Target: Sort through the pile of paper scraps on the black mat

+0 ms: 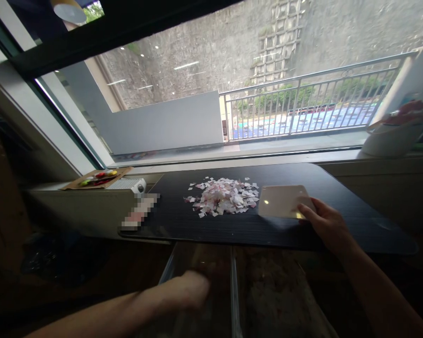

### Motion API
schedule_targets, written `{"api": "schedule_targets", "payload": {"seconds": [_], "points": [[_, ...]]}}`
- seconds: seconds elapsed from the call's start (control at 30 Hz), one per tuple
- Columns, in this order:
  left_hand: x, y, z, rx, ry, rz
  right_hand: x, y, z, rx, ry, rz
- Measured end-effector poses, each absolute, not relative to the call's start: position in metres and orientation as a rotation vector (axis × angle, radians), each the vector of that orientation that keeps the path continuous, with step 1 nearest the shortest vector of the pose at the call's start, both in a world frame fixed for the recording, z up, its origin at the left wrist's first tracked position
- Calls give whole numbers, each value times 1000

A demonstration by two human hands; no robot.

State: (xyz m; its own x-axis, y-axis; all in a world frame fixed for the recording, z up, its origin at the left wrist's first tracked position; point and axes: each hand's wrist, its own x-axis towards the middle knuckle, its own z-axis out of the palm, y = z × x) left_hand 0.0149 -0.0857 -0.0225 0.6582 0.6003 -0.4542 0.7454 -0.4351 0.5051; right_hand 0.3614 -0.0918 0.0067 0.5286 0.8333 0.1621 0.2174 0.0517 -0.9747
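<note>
My right hand (322, 217) grips the right end of a flat white rectangular plastic board (280, 201) with rounded corners, thumb on top. The board is over the right part of the dark table (352, 206), its left edge close to a heap of small whitish paper scraps (227, 195). Loose scraps lie around the heap's rim. My left hand (193, 286) is below the table's front edge, smeared by motion; its fingers cannot be made out.
A pixelated strip (141, 213) lies at the table's left edge. On the left, a brown board with colourful items (100, 176) rests beside a white heater (127, 184). A white container (391, 136) stands on the right of the sill. Clear-walled bins (234, 291) are under the table's front edge.
</note>
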Motion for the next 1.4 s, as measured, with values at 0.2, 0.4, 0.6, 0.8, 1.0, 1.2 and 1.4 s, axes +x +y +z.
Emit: {"api": "schedule_targets", "payload": {"seconds": [0.2,0.4,0.6,0.8,1.0,1.2,1.4], "points": [[38,-74,66,2368,1178,-354,361,-91,8,-1477,-962,609],[94,-83,89,2557,1064,-224,362,-91,8,-1508,-980,578],[118,-88,74,2723,892,-282,358,-93,12,-1495,-974,603],[80,-60,75,2556,1042,300,361,-93,10,-1465,-950,616],[-6,9,54,2371,1643,920,346,-93,10,-1297,-851,696],[-29,30,15,2398,1747,1042,299,-78,21,-1391,-1120,569],[-26,29,3,2423,1747,1059,287,-78,23,-1496,-1312,480]]}}
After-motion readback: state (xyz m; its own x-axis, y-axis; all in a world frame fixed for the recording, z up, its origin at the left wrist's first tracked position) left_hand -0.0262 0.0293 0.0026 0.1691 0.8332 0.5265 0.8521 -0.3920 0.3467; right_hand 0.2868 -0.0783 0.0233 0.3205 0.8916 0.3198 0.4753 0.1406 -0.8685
